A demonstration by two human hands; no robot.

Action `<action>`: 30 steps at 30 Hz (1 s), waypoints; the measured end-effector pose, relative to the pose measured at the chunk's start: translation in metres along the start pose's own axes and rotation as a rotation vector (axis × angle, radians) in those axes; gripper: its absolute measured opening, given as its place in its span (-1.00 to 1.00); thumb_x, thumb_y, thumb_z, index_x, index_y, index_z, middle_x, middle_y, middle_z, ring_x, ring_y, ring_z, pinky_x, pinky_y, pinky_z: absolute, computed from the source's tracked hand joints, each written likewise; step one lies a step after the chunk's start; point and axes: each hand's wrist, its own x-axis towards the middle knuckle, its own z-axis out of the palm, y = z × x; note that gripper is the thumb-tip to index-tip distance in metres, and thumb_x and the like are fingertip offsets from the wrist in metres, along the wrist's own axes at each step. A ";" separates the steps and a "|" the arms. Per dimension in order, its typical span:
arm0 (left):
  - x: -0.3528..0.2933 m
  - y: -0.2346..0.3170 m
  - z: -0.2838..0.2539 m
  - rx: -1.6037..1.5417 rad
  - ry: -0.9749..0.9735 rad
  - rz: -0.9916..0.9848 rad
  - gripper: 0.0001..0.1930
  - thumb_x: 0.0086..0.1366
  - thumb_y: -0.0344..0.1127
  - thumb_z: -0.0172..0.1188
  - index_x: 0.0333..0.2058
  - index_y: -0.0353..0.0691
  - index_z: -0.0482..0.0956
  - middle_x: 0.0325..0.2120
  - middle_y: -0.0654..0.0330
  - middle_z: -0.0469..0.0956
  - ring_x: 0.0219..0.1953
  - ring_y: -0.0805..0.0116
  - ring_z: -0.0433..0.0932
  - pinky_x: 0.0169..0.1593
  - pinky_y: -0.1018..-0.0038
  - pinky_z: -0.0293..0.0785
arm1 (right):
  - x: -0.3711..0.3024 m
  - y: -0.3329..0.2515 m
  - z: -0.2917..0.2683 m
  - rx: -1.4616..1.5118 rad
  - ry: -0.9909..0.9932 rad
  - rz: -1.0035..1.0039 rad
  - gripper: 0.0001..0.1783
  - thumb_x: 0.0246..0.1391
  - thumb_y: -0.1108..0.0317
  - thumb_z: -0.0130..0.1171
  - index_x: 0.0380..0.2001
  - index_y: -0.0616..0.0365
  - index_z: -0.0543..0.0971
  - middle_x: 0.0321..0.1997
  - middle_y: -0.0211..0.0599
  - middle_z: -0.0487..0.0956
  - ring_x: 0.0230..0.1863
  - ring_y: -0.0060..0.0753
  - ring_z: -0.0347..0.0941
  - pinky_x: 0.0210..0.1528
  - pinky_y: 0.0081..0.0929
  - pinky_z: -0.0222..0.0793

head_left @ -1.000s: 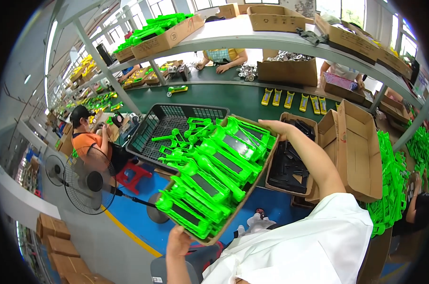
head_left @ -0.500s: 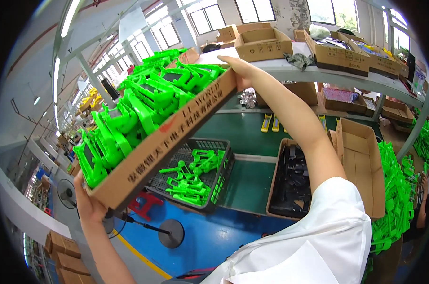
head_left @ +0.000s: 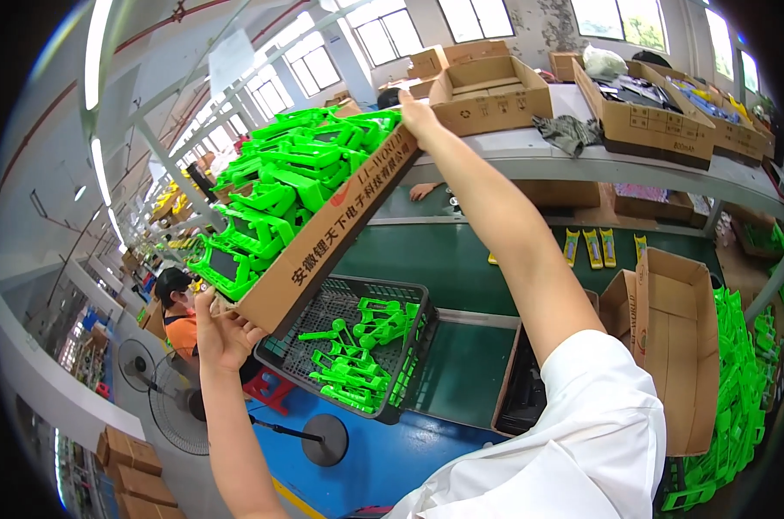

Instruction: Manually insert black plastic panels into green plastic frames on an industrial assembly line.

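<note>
Left hand's (head_left: 226, 336) got fingers curled under the cardboard box's (head_left: 327, 235) near corner, right hand's (head_left: 418, 119) clamped on the far one; bare green bench (head_left: 465, 363) right beside the black crate (head_left: 412, 368).

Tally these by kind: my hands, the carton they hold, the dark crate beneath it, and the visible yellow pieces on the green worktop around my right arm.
Hands: 2 (left hand, right hand)
Held carton: 1
Dark crate: 1
Yellow pieces: 5, one mostly hidden by the arm
Total: 9
</note>
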 end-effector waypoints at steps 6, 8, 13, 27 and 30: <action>0.041 -0.013 0.028 -0.032 -0.010 0.010 -0.12 -0.08 0.12 0.12 -0.10 -0.63 0.01 -0.15 -0.11 0.20 -0.22 0.03 0.40 -0.25 0.19 0.48 | -0.108 0.011 -0.011 0.206 -0.225 -0.353 -0.46 0.13 0.03 -0.29 -0.13 0.37 0.29 -0.06 -0.08 0.34 0.02 -0.35 0.20 0.05 -0.50 0.04; 0.055 -0.021 0.056 -0.009 0.008 0.009 -0.13 -0.08 0.11 0.12 -0.11 -0.63 0.00 -0.14 -0.11 0.17 -0.13 -0.02 0.34 -0.15 0.17 0.42 | -0.149 0.010 -0.029 0.192 -0.278 -0.359 -0.34 0.12 0.01 -0.29 0.04 0.46 0.09 0.16 -0.02 0.11 0.21 -0.31 -0.04 0.21 -0.55 -0.20; 0.123 -0.038 0.083 -0.057 0.026 0.054 -0.27 -0.11 -0.01 0.22 -0.03 -0.28 0.14 -0.01 -0.04 0.16 0.03 0.00 0.18 0.00 -0.04 0.19 | -0.186 0.043 -0.064 -0.066 -0.375 -0.290 -0.39 0.10 -0.03 -0.29 -0.09 0.38 0.28 -0.03 0.06 0.32 0.08 -0.12 0.18 0.10 -0.42 0.05; 0.272 -0.058 0.134 0.036 -0.123 0.030 -0.47 0.04 -0.08 0.06 0.01 -0.05 0.22 0.00 0.23 0.17 0.02 0.23 0.14 -0.17 0.16 0.42 | -0.321 0.072 -0.112 -0.407 -0.415 0.119 -0.48 -0.03 0.07 -0.04 -0.17 0.34 0.37 -0.26 -0.05 0.49 -0.22 -0.23 0.42 -0.17 -0.44 0.29; 0.277 -0.060 0.144 0.037 -0.197 0.043 -0.50 0.08 -0.08 0.02 0.01 -0.05 0.22 0.00 0.23 0.19 0.02 0.23 0.15 -0.18 0.17 0.44 | -0.357 0.087 -0.117 -0.488 -0.473 0.194 -0.53 -0.04 0.08 -0.02 -0.23 0.30 0.42 -0.26 -0.11 0.50 -0.21 -0.26 0.41 -0.16 -0.46 0.29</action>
